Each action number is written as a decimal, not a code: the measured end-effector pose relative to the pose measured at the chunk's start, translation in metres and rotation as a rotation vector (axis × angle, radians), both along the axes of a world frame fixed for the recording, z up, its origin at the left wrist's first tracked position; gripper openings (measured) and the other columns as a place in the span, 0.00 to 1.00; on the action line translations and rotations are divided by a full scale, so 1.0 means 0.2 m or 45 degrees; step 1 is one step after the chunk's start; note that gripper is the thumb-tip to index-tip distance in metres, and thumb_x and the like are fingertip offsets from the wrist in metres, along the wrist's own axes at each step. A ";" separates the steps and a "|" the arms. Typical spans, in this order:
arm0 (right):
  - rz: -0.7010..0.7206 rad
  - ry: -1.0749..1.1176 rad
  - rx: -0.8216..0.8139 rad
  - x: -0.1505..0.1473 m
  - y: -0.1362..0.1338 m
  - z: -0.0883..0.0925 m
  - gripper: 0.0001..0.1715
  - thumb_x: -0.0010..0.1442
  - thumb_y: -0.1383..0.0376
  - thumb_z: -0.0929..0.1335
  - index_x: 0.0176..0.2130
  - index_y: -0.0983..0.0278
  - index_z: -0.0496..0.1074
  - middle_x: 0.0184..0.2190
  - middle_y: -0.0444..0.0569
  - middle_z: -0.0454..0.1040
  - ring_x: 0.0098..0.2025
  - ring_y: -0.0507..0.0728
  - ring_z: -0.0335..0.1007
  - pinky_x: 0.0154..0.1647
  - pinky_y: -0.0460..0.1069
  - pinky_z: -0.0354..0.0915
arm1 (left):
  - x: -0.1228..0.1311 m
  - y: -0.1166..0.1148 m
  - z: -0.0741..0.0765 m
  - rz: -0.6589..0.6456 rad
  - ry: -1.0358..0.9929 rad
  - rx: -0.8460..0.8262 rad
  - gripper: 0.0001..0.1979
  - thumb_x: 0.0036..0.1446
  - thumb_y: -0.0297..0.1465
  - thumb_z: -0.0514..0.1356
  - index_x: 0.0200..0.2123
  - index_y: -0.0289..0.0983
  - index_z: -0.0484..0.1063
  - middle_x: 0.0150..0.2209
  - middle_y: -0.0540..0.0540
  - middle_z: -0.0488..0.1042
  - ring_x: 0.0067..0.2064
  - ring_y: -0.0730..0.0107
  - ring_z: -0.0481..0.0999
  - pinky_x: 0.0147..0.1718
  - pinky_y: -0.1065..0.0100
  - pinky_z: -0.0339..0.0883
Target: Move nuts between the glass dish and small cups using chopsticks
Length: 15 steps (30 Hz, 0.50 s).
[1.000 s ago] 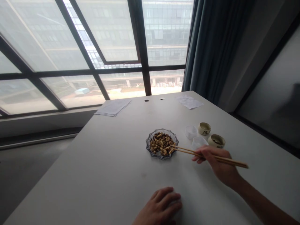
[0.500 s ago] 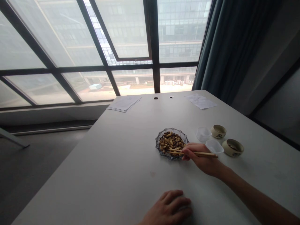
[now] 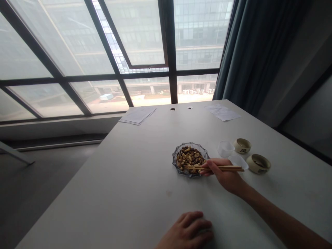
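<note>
Right of surface centre, right hand point(image 3: 223, 174): closed around a pair of wooden chopsticks point(image 3: 228, 168), held nearly level, with the tips narrowly spaced over the dish. Whether a peanut lies between the tips cannot be told.

Below the tips, peanuts point(image 3: 189, 156): heaped in the middle of a scalloped glass dish point(image 3: 178, 149), which stands mid-surface point(image 3: 109, 180). The hand overlaps its right rim in this view.

Near edge, left hand point(image 3: 186, 230): resting on the surface, fingers loosely curved, holding nothing visible.

Right of the dish: two clear plastic tubs point(image 3: 225, 148) point(image 3: 238, 161), with two ceramic cups point(image 3: 242, 145) point(image 3: 258, 163) just beyond them.

Far edge: sheets of paper point(image 3: 137, 115) point(image 3: 222, 112), below a large window point(image 3: 140, 38).

Progress: peanuts lie heaped in the dish. None can be made out in the tubs. The cups' contents cannot be told.
</note>
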State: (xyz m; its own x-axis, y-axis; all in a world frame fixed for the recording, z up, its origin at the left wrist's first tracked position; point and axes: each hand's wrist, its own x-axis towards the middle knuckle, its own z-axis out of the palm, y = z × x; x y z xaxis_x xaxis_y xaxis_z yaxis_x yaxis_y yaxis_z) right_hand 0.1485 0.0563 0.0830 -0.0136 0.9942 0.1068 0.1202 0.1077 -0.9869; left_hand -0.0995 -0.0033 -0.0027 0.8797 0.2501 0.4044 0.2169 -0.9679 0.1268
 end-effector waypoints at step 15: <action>-1.123 0.286 0.151 0.87 -0.51 0.07 0.15 0.60 0.54 0.73 0.30 0.62 0.83 0.29 0.57 0.82 0.31 0.60 0.83 0.40 0.45 0.79 | 0.00 0.01 0.01 -0.022 0.002 -0.008 0.14 0.71 0.39 0.58 0.55 0.40 0.72 0.56 0.47 0.76 0.61 0.64 0.69 0.60 0.68 0.65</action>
